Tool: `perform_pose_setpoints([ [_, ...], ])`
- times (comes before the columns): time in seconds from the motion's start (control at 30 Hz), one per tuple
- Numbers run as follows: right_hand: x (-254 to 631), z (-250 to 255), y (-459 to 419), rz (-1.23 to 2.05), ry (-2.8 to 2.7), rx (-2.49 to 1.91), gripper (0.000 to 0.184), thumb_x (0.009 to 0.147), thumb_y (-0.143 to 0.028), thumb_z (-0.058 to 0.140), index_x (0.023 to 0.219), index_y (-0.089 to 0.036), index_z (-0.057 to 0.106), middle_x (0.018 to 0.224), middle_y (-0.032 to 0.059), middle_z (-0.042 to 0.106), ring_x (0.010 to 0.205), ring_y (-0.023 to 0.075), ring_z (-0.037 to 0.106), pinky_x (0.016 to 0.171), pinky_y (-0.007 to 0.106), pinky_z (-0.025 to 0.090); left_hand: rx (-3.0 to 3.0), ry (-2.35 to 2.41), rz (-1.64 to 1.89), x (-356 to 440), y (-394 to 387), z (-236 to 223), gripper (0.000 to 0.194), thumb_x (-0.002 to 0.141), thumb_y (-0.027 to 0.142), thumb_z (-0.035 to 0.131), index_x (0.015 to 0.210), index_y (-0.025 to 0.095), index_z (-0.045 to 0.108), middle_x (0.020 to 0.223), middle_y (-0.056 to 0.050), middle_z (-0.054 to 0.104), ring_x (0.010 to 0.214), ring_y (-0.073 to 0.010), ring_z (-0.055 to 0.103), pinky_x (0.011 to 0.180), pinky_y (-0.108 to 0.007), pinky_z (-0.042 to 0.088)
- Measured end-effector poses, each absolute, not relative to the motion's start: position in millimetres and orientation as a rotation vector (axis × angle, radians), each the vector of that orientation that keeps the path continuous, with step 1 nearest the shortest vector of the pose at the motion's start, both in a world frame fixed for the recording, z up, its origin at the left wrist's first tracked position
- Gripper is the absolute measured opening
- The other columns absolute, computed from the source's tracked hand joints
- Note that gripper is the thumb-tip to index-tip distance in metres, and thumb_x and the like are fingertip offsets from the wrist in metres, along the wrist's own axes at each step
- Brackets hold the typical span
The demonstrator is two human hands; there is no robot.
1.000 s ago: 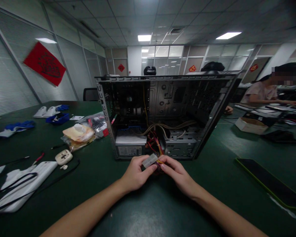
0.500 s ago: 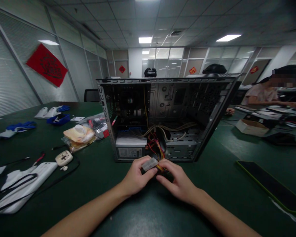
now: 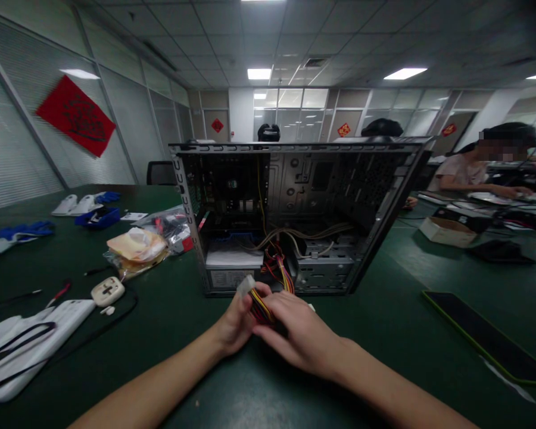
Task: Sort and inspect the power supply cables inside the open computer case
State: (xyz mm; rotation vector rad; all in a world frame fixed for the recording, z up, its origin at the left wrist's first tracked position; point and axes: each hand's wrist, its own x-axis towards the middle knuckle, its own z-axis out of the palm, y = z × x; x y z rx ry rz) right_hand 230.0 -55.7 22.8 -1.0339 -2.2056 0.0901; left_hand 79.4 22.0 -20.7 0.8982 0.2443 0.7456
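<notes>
Cable bundle (image 3: pixel 262 308), lower centre of the frame, in both my hands, in front of the computer case (image 3: pixel 295 147). Progress, judged from this: partway, wire handling under way. Done: near side of the case is uncovered, insides showing, and the bundle's pale connector (image 3: pixel 246 286) is out past the case's near edge. Left, by my reading: the wires aren't settled anywhere, and the connector is free, not plugged into anything I can see. Coloured wires (image 3: pixel 286 277) run out of the case's lower middle, between the power supply (image 3: pixel 233 278) and the drive cage (image 3: pixel 325 274), down behind my fingers; probably the same run as the bundle, but the join is hidden.

Grip: left hand (image 3: pixel 234 326) is closed around the bundle near its connector end; the connector pokes up above the thumb, tilted toward upper left. Right hand (image 3: pixel 298 333) lies just right of it, fingers curled over the bundle, gripping the wires from the right, thumb below; how firmly, can't tell. Yellow, black and red strands show in the gap between my hands. Small white piece (image 3: pixel 311 307) just beyond my right knuckles, too small to identify. Both hands are above the green table (image 3: pixel 259 396).
</notes>
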Motion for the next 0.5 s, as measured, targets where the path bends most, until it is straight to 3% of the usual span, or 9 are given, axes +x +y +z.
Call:
perform_pose_setpoints([
  [0.13, 227, 66, -17, -0.047, -2.174, -1.031, 0.022, 0.096, -0.021, 0.05, 0.115, -0.016, 0.059, 0.103, 0.0095, 0.068, 0.09, 0.0188, 0.063, 0.08, 0.028, 0.047, 0.805, 0.268, 0.85, 81, 35, -26, 0.057, 0.063, 0.064, 0.078, 0.095, 0.016, 0.07, 0.089, -0.006, 0.065, 0.085, -0.0187, 0.057, 0.077, -0.029, 0.043],
  [0.3, 212, 118, 49, -0.253, -2.148, -1.402, 0.022, 0.097, -0.031, 0.053, 0.094, -0.015, 0.068, 0.089, 0.0091, 0.071, 0.078, 0.0187, 0.066, 0.069, 0.024, 0.043, 0.887, 0.346, 0.846, 81, 45, -33, 0.043, 0.073, 0.054, 0.075, 0.079, 0.013, 0.068, 0.068, -0.001, 0.056, 0.064, -0.0118, 0.049, 0.063, -0.025, 0.037],
  [0.5, 192, 127, 96, -0.354, -2.148, -1.769, 0.031, 0.1, -0.032, 0.045, 0.109, -0.014, 0.069, 0.102, 0.0145, 0.072, 0.094, 0.0243, 0.068, 0.077, 0.027, 0.047, 1.023, 0.317, 0.813, 79, 42, -30, 0.042, 0.076, 0.054, 0.072, 0.078, 0.012, 0.067, 0.065, -0.002, 0.055, 0.064, -0.0131, 0.051, 0.061, -0.025, 0.035],
])
